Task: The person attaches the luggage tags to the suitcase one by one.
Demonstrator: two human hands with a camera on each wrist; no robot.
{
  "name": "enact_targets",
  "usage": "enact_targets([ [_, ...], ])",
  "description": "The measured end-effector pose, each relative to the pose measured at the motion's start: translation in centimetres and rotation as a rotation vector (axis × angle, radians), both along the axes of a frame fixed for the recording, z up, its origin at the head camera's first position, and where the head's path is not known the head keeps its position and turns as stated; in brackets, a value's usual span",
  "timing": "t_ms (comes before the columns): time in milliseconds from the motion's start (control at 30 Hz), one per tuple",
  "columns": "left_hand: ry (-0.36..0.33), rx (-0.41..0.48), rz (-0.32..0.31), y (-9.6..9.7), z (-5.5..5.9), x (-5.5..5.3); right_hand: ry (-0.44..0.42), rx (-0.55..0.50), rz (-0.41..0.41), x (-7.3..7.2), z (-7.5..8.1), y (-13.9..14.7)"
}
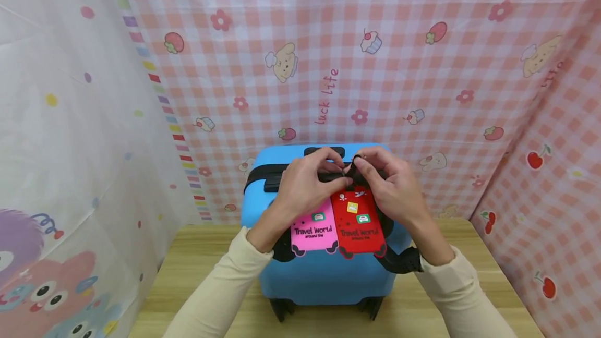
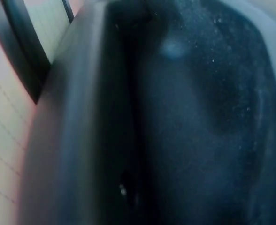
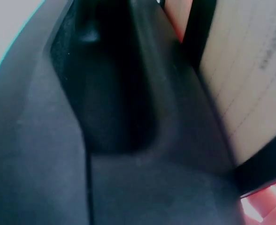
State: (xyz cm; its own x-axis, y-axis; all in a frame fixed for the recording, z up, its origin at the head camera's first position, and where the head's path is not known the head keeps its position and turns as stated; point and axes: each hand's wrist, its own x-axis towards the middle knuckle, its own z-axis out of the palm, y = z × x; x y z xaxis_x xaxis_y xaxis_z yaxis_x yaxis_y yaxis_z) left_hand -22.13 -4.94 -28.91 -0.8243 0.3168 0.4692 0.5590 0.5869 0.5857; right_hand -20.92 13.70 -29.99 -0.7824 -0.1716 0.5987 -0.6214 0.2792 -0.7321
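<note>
A blue suitcase stands upright with a black handle on top. Against its front hang a pink luggage tag and a red luggage tag, side by side, both printed "Travel World". Over the red tag, my right hand pinches a thin black strap between thumb and finger. My left hand meets it from the other side, its thumb and fingers pinching the strap's lower part. Both wrist views show the black handle close up, beside pale lined tag backs; no fingers show clearly there.
The suitcase rests on a wood-grain table by its black wheels. A pink checked cloth hangs right behind it, with a white patterned cloth at the left. A black band is on my right wrist.
</note>
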Motion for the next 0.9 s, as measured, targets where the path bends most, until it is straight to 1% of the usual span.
enact_targets([
  [200,-0.056,-0.045,-0.004,-0.02,0.07,0.1,-0.082,-0.06,-0.01,-0.16,-0.01,-0.04],
  [367,-0.105,-0.058,-0.015,-0.31,0.21,0.16,-0.106,-0.065,-0.013,-0.23,-0.12,-0.06],
  [500,-0.108,-0.061,-0.015,-0.48,0.24,0.15,-0.133,-0.066,0.006,-0.32,-0.18,0.05],
  [633,-0.098,-0.058,-0.022,-0.63,0.23,0.08,-0.161,-0.03,0.025,-0.31,-0.03,0.12],
  [733,-0.098,-0.052,-0.03,-0.72,0.21,0.07,-0.178,0.002,0.027,-0.26,0.07,0.17],
  [900,-0.1,-0.041,-0.046,-0.72,0.0,0.09,-0.208,0.021,0.027,-0.28,-0.02,0.37],
])
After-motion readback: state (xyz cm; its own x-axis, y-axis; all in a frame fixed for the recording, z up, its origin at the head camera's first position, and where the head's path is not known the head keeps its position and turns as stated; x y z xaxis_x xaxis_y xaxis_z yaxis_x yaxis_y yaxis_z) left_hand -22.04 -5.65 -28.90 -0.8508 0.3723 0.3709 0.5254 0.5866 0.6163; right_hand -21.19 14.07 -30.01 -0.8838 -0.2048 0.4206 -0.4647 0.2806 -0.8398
